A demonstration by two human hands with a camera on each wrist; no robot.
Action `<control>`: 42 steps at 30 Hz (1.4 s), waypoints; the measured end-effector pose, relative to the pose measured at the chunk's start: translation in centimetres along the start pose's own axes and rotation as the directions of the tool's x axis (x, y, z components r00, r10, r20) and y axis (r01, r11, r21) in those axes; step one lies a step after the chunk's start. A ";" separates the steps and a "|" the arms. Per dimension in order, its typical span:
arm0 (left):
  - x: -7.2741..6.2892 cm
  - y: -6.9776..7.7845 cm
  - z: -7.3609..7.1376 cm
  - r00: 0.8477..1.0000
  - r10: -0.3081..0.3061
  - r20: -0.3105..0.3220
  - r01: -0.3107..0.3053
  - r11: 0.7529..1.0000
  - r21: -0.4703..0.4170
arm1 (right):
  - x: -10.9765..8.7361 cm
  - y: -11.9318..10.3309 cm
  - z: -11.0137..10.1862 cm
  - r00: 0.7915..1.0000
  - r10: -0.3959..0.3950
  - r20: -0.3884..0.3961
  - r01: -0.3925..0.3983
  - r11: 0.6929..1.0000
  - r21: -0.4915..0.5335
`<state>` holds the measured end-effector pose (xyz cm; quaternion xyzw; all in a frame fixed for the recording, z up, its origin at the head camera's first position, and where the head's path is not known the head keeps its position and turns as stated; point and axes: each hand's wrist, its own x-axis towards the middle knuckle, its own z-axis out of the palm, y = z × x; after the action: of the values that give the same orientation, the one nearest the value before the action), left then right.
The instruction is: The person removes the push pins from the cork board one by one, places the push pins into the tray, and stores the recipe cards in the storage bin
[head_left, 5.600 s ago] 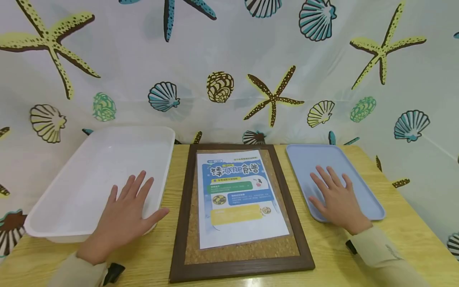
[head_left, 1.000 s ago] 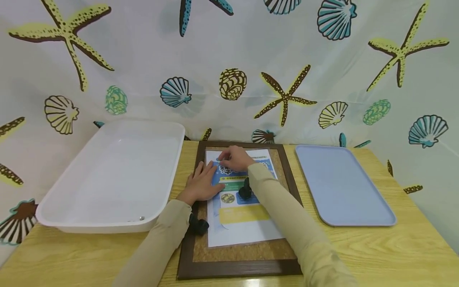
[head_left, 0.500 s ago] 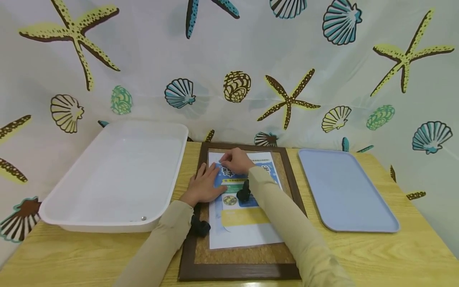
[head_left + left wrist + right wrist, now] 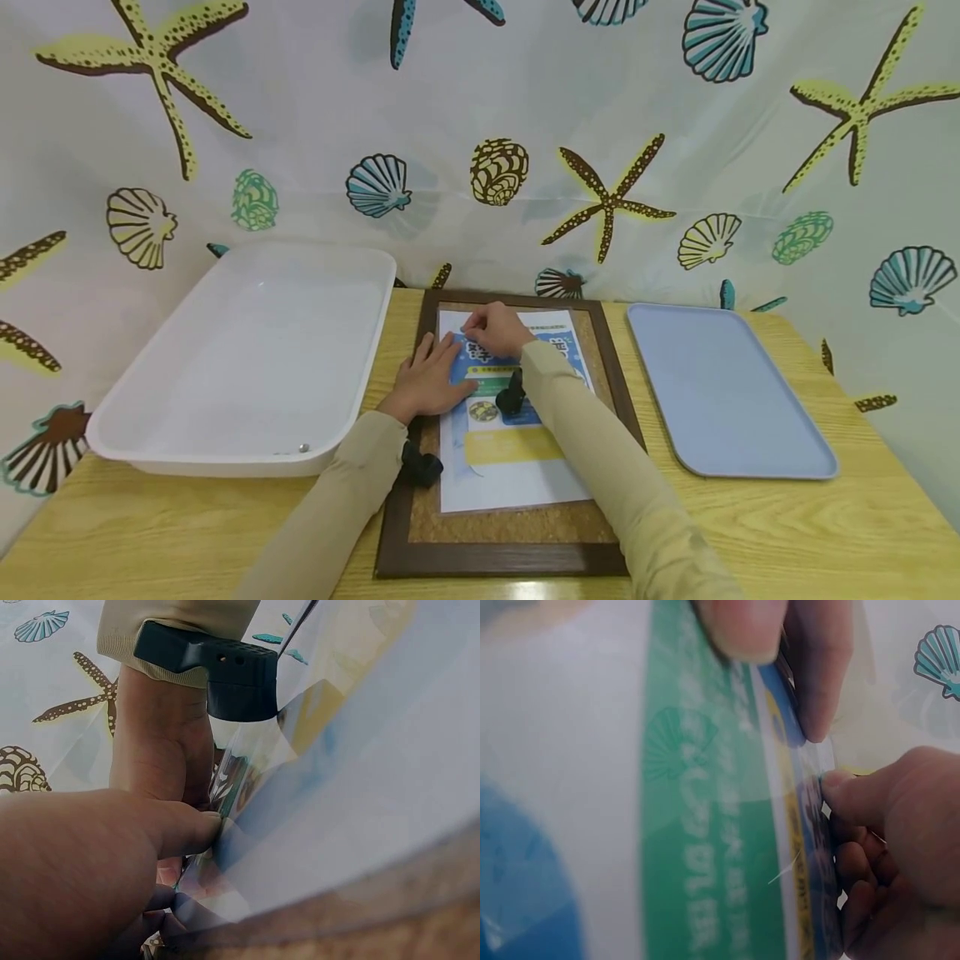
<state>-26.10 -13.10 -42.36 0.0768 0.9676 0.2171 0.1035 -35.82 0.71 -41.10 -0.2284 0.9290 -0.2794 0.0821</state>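
Note:
A printed blue-and-white poster sheet (image 4: 517, 487) with a glossy surface lies on a corkboard with a dark brown frame (image 4: 502, 560). My left hand (image 4: 427, 383) rests on the sheet's left side, fingers spread, thumb pointing right. Just right of its fingertips, near the sheet's upper left corner, my right hand (image 4: 501, 330) bends over the paper with curled fingers, pinching a small pin-like thing. That thing is mostly hidden by the fingers. In the right wrist view the left hand (image 4: 922, 817) touches the sheet close to the right hand's fingertips.
A deep white tub (image 4: 247, 358) stands on the left, with a small round metallic piece (image 4: 303, 447) inside near its front rim. On the right lies a shallow blue tray (image 4: 731, 392). Behind the wooden table (image 4: 795, 533) hangs a shell-patterned cloth (image 4: 450, 100).
Earlier, my hands lay spread over the white tub and blue tray; now both meet at the poster's upper left. Over the last second they stay there almost still, while the head view shifts slightly.

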 end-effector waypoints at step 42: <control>-0.7 0.6 -0.7 1.000 0.025 0.001 -0.025 1.000 -0.007 | -0.2 0.3 0.0 1.000 -0.023 0.003 0.023 1.000 0.019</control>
<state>-25.57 -12.96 -41.35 0.0889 0.9657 0.2216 0.1017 -35.80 1.04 -41.23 -0.2387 0.9235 -0.2886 0.0827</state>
